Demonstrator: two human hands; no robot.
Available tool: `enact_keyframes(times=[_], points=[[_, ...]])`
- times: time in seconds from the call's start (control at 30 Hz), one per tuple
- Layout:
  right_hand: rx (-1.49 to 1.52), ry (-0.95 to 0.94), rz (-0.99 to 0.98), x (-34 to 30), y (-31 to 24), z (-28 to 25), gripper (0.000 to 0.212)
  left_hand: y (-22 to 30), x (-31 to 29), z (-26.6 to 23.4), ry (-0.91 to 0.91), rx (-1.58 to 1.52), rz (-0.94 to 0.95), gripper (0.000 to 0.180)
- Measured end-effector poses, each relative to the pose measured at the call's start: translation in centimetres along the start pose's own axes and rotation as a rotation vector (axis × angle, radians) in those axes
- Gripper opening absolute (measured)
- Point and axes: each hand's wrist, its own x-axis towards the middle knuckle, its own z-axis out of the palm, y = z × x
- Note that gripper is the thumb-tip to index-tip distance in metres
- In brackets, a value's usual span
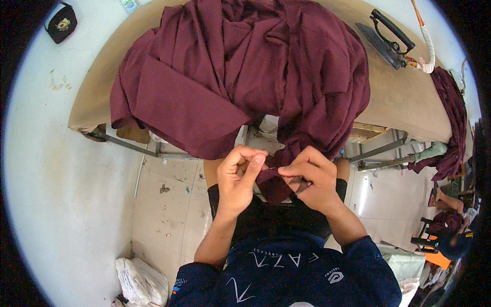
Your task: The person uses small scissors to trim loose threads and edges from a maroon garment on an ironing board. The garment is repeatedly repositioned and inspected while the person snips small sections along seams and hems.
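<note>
A large heap of maroon fabric covers the middle of the padded table and hangs over its front edge. In front of my lap, my left hand pinches the fabric's edge between thumb and forefinger. Close beside it, my right hand is closed on the same edge, thumb toward the left hand. A short stretch of cloth spans the gap between the two hands, and a loose fold hangs below. Whether a needle or thread is in the fingers is too small to tell.
A black-handled iron rests on the tan table cover at the right, its cord wrapped in white. More maroon cloth drapes over the table's right end. White plastic bags lie at lower left. Another person sits at far right.
</note>
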Motion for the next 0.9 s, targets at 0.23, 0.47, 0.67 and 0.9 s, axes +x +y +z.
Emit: enact_keyframes(times=[0.23, 0.47, 0.67, 0.9], points=[[-0.051, -0.065, -0.173, -0.6, 0.0, -0.1, 0.027, -1.6, 0.1, 1.1, 0.073, 0.357, 0.353, 0.012], [0.630, -0.498, 0.574, 0.7, -1.2, -2.5, 0.047, -3.0, 0.1, -0.1, 0.037, 0.393, 0.623, 0.009], [0.356, -0.415, 0.374, 2.0, -0.4, -2.8, 0.023, -2.6, -0.2, -0.2, 0.006, 0.336, 0.593, 0.010], [0.332, -0.414, 0.348, 2.3, -0.5, -2.5, 0.019, -1.8, 0.1, -0.1, 0.001, 0.380, 0.640, 0.009]])
